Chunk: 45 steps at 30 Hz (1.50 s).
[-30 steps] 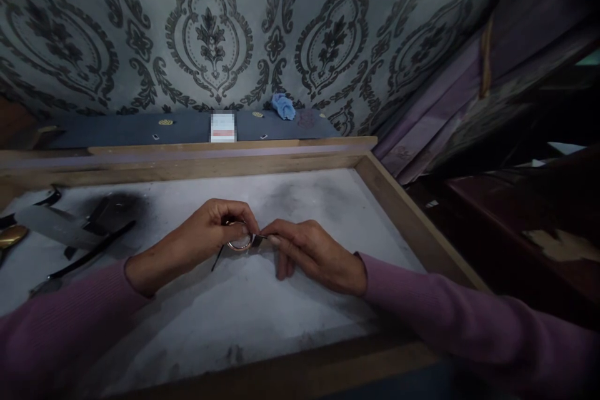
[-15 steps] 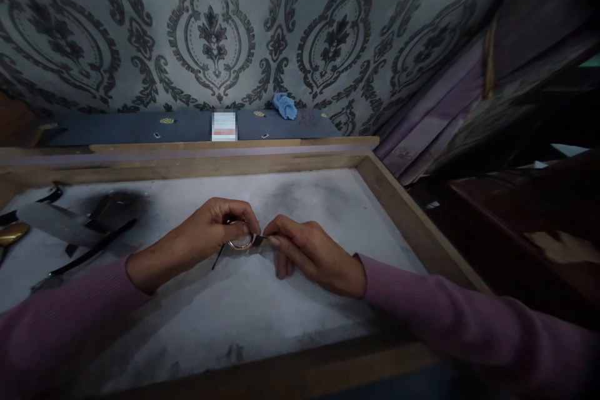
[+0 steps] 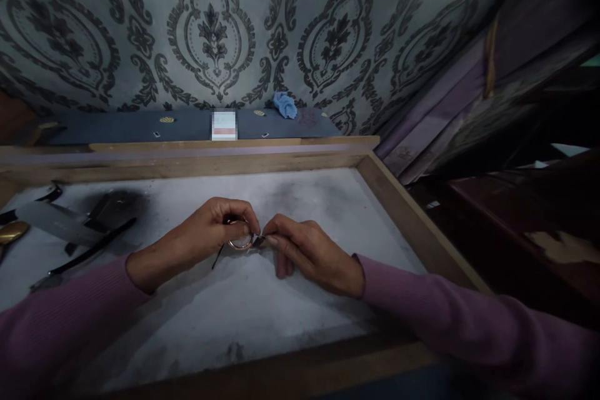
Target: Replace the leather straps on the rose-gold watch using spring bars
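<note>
My left hand (image 3: 229, 220) grips a small round wristwatch (image 3: 240, 242) with a rose-gold rim, thumb and fingers closed about its upper edge. A thin dark strip (image 3: 217, 257) hangs down on the watch's left. On its right side a short dark strap piece (image 3: 259, 241) sticks out, and my right hand (image 3: 307, 251) pinches its end between thumb and index finger. Both hands are over the white surface (image 3: 225, 319) of a wooden-framed tray, their fingertips nearly touching. The fingers partly cover the watch.
To the left lie a curved black strap (image 3: 96, 253), a flat grey piece (image 3: 56, 223) and a gold-coloured rounded thing (image 3: 13, 232). A raised wooden frame (image 3: 403, 212) borders the surface. Behind it, a dark blue ledge (image 3: 187, 128) carries a crumpled blue cloth (image 3: 285, 105) and a small card (image 3: 224, 125).
My right hand has shifted very slightly to the left, and the strap piece is a little more tilted. My left hand stays in place with the wristwatch.
</note>
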### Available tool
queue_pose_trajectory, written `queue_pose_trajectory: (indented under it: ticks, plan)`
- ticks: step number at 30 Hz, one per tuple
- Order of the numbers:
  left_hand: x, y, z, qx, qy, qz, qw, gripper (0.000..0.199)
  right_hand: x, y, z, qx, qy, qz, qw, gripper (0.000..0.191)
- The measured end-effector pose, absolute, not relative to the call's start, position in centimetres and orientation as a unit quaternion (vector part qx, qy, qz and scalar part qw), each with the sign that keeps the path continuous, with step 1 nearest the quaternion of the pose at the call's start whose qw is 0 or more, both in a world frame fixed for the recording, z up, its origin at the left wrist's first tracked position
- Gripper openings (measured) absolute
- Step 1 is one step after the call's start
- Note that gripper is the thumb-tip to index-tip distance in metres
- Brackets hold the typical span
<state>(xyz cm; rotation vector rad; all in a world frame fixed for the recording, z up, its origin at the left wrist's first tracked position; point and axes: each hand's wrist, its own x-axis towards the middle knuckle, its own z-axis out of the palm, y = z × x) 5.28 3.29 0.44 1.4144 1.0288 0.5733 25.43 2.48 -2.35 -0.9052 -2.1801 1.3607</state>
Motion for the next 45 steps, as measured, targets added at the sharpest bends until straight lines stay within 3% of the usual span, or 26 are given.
queue_pose_trajectory:
  ticks: [29,45]
  plan:
    - [4.81,3.37,0.75,0.627,0.451,0.17,0.612,0.015,24.89,2.11,-2.64,-0.358,-0.817,0.387,0.235,0.011]
    - [5.14,3.4,0.68,0.602,0.449,0.204,0.628,0.019,24.73,1.94,-2.69,-0.356,-0.812,0.402,0.23,0.01]
